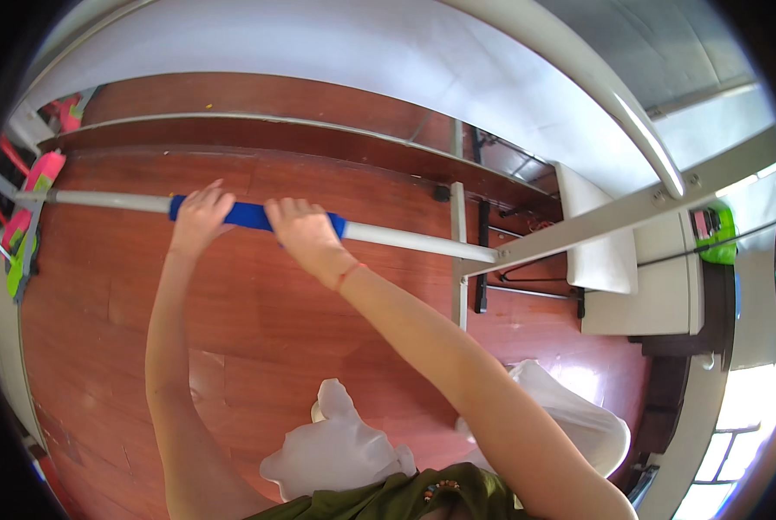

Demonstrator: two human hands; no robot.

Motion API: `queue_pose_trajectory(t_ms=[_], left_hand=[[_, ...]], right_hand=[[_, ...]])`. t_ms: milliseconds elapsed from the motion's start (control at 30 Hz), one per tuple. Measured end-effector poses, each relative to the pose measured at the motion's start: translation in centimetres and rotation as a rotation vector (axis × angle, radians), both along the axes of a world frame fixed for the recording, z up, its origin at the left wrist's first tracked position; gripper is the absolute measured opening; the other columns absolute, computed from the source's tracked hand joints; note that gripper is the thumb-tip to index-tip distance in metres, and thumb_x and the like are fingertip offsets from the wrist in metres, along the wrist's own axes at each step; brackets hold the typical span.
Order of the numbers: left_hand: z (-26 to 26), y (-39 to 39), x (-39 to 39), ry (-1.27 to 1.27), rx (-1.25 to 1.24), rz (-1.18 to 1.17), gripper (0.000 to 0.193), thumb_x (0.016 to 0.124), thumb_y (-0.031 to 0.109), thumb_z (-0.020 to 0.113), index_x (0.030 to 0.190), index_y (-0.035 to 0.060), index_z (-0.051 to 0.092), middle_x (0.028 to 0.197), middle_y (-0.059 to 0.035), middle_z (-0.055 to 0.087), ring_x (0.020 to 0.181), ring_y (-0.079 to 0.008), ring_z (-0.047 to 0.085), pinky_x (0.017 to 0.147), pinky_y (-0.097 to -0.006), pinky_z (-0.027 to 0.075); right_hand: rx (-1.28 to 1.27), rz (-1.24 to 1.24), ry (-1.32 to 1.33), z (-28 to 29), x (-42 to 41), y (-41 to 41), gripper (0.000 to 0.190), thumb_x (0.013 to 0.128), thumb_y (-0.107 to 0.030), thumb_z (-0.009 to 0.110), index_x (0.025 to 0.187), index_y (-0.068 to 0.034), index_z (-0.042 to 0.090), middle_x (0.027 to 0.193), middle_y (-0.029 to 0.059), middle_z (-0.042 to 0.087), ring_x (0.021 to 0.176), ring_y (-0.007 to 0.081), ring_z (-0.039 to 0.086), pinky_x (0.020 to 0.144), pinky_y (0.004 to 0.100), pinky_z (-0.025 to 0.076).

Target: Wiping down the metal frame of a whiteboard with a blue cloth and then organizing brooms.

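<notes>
A white metal bar point(420, 241) crosses in front of me, and a blue cloth or sleeve point(250, 216) is wrapped around its middle. My left hand point(201, 214) lies over the left part of the blue wrap, its fingers across the top of the bar. Closer to the wrap's right end, my right hand point(302, 226) curls over it from above. A red band point(349, 275) circles my right wrist. The undersides of both palms are hidden. At the right, the bar meets a pale metal frame post point(557, 227) with bolts.
A curved white tube point(596, 71) and a pale sheet surface point(336, 45) rise beyond the bar. Pink and green mop-like heads point(27, 221) stand at left. A white chair point(599, 247), a cabinet point(654, 279) and a green basket point(716, 234) are at right. Below is reddish wood flooring point(264, 338).
</notes>
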State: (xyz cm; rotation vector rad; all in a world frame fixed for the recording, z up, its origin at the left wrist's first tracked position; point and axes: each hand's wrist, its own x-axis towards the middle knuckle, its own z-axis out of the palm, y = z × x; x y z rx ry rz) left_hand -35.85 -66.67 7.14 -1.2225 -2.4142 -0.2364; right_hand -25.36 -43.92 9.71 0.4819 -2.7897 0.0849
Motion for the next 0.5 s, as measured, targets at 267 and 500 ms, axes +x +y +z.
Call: queue_pose_trajectory(t_ms=[267, 500], left_hand=[[-0.1, 7.8, 3.8, -0.073, -0.122, -0.066, 0.059, 0.064, 0.034, 0.088, 0.109, 0.0121, 0.057, 0.118, -0.0131, 0.064, 0.116, -0.0296, 0.062, 0.085, -0.0405, 0.050], [0.0, 24.5, 12.3, 0.008, 0.006, -0.252, 0.051, 0.075, 0.042, 0.080, 0.108, 0.0089, 0.059, 0.100, -0.0095, 0.063, 0.118, -0.0336, 0.062, 0.077, -0.0396, 0.051]], right_hand=[[0.037, 0.125, -0.171, 1.4, 3.6, 9.6, 0.061, 0.075, -0.016, 0.078, 0.127, -0.001, 0.050, 0.101, 0.0130, 0.062, 0.096, 0.0298, 0.068, 0.078, 0.0389, 0.058], [0.181, 0.047, -0.119, 2.4, 13.1, 24.6, 0.054, 0.079, -0.014, 0.069, 0.129, -0.005, 0.050, 0.099, 0.0080, 0.059, 0.090, 0.0250, 0.065, 0.076, 0.0356, 0.055]])
